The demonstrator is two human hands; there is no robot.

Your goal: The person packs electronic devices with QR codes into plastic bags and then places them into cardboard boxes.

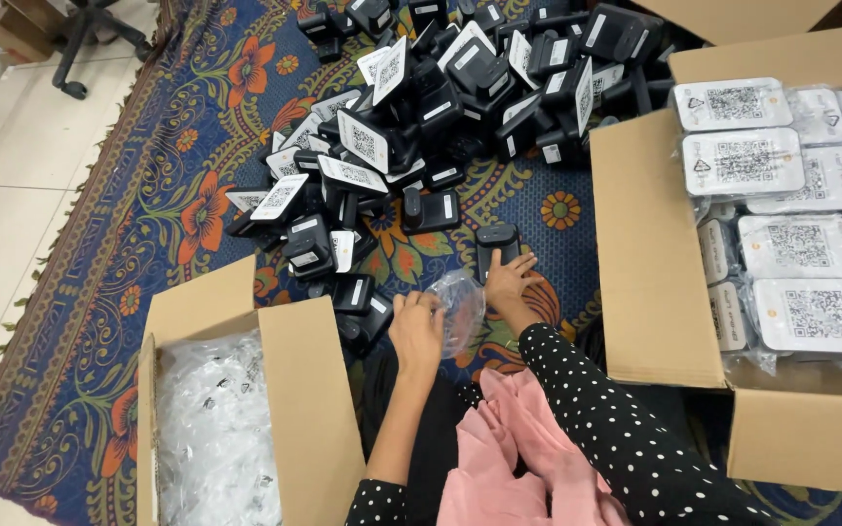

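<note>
Clear plastic, crumpled into a small bag (460,307), is lying between the two hands, low in the middle of the view, over the patterned carpet. The left hand (417,329) is closing its fingers on the left edge of this bag and gripping it. The right hand (509,281) is reaching forward with its fingers spread open, and the fingertips are touching a black device (495,245) that is lying flat on the carpet just beyond the bag. Whether something is already sitting inside the bag is hard to say, because the plastic is shining and wrinkled.

Beyond the hands a big pile of black devices (440,107) is spreading over the carpet, many with white square labels; its far edge is being cut off by the top of the picture. At the left, an open cardboard box (309,409) is holding more clear bags, and its lower part is running out of view. At the right, a larger cardboard box (650,263) is holding wrapped white packs (743,161), partly cut off at the edge.

Everything is resting on a blue carpet with orange flowers (187,185). Pale floor tiles (12,185) are showing at the left, with the wheeled base of a chair (85,39).
</note>
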